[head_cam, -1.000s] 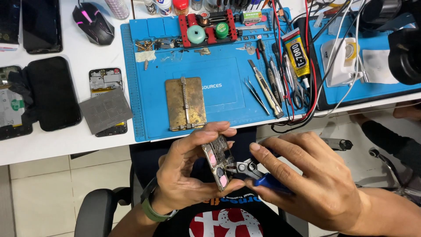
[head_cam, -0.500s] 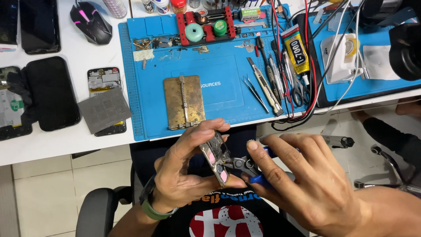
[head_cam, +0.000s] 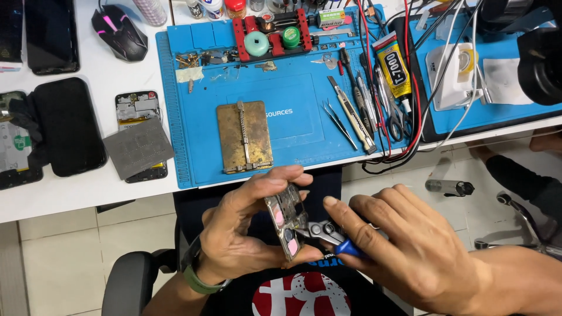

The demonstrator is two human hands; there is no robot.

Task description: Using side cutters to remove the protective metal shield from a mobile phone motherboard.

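Left hand: the left hand [head_cam: 246,234], with a green band at the wrist, is clasped around a small metal phone frame part with pink and purple patches [head_cam: 285,219], thumb below, fingers curled over its top edge.
Phone part: held upright and tilted in the air below the table's front edge, above the person's lap, not touching the table.
Right hand: the right hand [head_cam: 410,251] is clenched around the blue handles of a small pair of metal pliers [head_cam: 328,234].
Pliers: their dark tip meets the lower right edge of the phone part; whether it bites the part cannot be told.
Table: a white table [head_cam: 88,193] carries a blue rubber work mat [head_cam: 293,134].
On the mat: a brass-coloured rectangular holding plate [head_cam: 244,137], a pair of thin tweezers [head_cam: 338,122] and a yellow-and-black glue tube [head_cam: 393,65].
Left of the mat: an opened phone [head_cam: 137,114] under a grey square pad [head_cam: 139,148], and a black computer mouse [head_cam: 119,31] further back.
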